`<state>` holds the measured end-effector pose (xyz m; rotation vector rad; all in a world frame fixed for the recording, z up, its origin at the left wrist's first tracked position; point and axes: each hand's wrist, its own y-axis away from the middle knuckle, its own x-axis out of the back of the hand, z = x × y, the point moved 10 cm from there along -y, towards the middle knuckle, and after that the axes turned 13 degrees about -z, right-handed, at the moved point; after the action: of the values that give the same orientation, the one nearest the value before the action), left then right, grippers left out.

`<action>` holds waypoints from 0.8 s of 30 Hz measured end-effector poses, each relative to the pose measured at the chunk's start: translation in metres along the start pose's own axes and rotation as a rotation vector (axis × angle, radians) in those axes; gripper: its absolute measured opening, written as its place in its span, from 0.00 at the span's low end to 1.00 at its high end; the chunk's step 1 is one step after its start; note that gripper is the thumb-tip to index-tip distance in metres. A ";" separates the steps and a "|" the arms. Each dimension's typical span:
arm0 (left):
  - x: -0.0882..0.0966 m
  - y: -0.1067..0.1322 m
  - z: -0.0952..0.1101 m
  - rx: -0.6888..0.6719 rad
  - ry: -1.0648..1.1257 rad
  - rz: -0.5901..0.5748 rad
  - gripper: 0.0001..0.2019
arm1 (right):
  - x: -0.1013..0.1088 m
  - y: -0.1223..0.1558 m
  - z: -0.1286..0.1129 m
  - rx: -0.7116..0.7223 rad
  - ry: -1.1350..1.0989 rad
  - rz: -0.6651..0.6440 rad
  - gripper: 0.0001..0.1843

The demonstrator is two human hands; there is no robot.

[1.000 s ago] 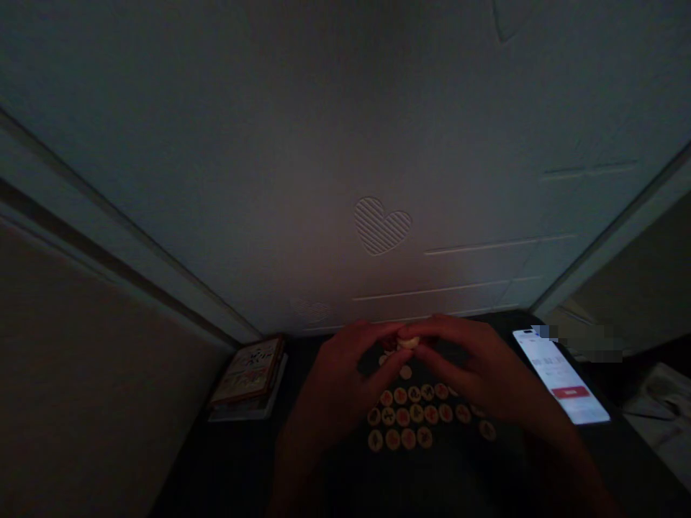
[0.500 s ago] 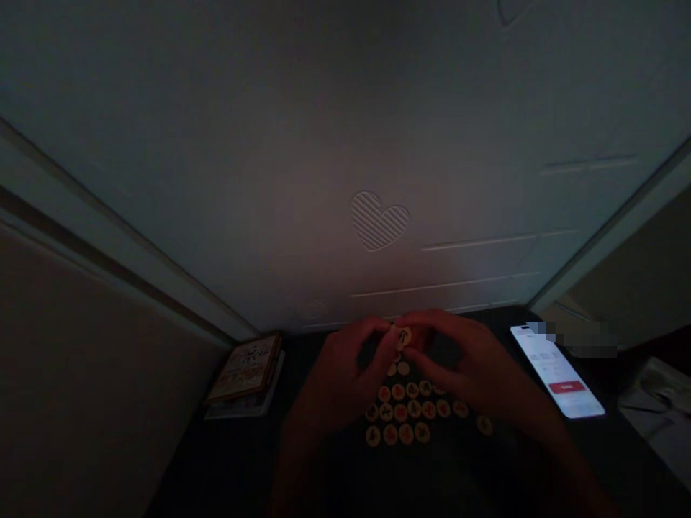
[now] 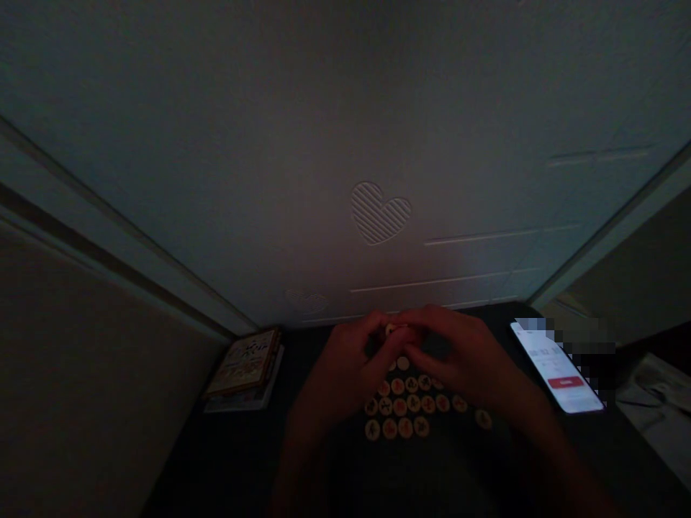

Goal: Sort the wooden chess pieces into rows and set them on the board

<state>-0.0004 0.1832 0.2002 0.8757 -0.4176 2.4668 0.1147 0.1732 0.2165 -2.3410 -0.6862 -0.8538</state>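
My left hand (image 3: 345, 360) and my right hand (image 3: 464, 352) meet above the dark tabletop, fingertips together. Between them is a round xiangqi piece (image 3: 389, 329), mostly covered by the left thumb and fingers. Both hands are closed in a pinch around it; the exact contact of the right fingertips is hard to see in the dim light. Below the hands, more xiangqi pieces (image 3: 404, 429) lie flat in rough rows, with red or dark characters. Blank-looking pieces (image 3: 403, 363) show just beneath the fingertips. One piece (image 3: 483, 419) lies apart, beside my right forearm.
A small stack of books (image 3: 245, 365) lies at the table's left. At the right, a phone (image 3: 556, 374) has its screen lit. Behind the table rises a pale panel (image 3: 302, 180) with an embossed heart. Papers (image 3: 656, 410) lie at the far right.
The piece between my hands has shifted slightly left, and its marked face is now largely covered by the left thumb. The view has tilted a little; the rows on the table look unchanged.
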 end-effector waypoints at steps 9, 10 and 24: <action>-0.002 0.004 0.006 -0.014 0.064 -0.074 0.14 | 0.003 0.001 -0.008 0.019 0.121 0.017 0.14; -0.002 0.005 0.006 -0.020 0.080 -0.089 0.15 | 0.005 0.004 -0.008 0.005 0.103 0.019 0.14; -0.043 -0.036 -0.140 0.180 0.033 -0.104 0.11 | -0.107 0.168 0.080 -0.459 0.048 0.032 0.15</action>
<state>-0.0225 0.2591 0.0713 0.9029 -0.1355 2.4461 0.1803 0.0747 0.0379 -2.7111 -0.4663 -1.1472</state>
